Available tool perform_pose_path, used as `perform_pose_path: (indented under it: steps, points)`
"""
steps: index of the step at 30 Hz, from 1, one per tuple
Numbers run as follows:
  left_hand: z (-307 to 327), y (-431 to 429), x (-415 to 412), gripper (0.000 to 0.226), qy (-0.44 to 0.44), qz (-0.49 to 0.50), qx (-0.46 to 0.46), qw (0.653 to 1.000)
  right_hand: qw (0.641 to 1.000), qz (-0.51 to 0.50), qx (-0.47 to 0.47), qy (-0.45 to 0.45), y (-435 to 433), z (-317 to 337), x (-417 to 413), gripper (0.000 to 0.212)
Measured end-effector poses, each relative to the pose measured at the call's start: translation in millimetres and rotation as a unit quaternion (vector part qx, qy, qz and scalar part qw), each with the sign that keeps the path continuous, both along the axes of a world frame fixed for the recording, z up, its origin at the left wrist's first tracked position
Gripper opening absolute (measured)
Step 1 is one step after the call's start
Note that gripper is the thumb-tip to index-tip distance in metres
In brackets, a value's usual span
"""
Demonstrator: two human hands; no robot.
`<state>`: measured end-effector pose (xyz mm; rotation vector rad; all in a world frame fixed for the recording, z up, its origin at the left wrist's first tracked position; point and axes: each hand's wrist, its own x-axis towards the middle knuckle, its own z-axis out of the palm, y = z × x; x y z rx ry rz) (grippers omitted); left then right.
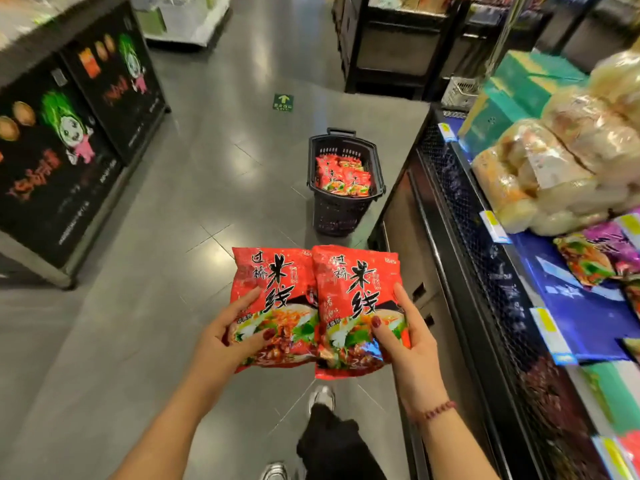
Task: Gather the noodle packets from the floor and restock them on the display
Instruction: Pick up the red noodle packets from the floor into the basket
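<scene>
I hold two red noodle packets side by side in front of me, above the grey floor. My left hand (228, 337) grips the lower left corner of the left packet (273, 289). My right hand (405, 337) grips the lower right edge of the right packet (353, 296), which overlaps the left one slightly. Further ahead, a black plastic basket (346, 213) stands on the floor with several more red noodle packets (341, 176) inside. The display shelf (575, 313) runs along my right, with a bare blue patch on it.
On the right shelf lie clear bags of pale noodles (561, 157), green boxes (512, 95) and purple packets (602, 251). A black display stand with cartoon prints (69, 143) lines the left of the aisle. Dark shelving (398, 43) stands at the far end. My feet show below.
</scene>
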<state>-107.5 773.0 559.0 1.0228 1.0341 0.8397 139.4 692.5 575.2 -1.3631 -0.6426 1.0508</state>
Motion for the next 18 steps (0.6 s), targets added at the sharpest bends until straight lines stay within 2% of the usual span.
perform_pose_path:
  steps: [8, 12, 18]
  points:
    - [-8, 159, 79, 0.091, 0.01, 0.025, -0.004, 1.0, 1.0, 0.019, -0.005, 0.009, 175, -19, 81, 0.061]
    - [-9, 229, 120, 0.06, -0.004, 0.042, -0.005, 0.999, 0.999, 0.027, -0.021, 0.014, 251, -17, 124, 0.06]
    - [-11, 328, 161, 0.058, 0.007, 0.053, -0.023, 0.998, 0.999, 0.026, -0.036, 0.022, 355, -18, 166, 0.06]
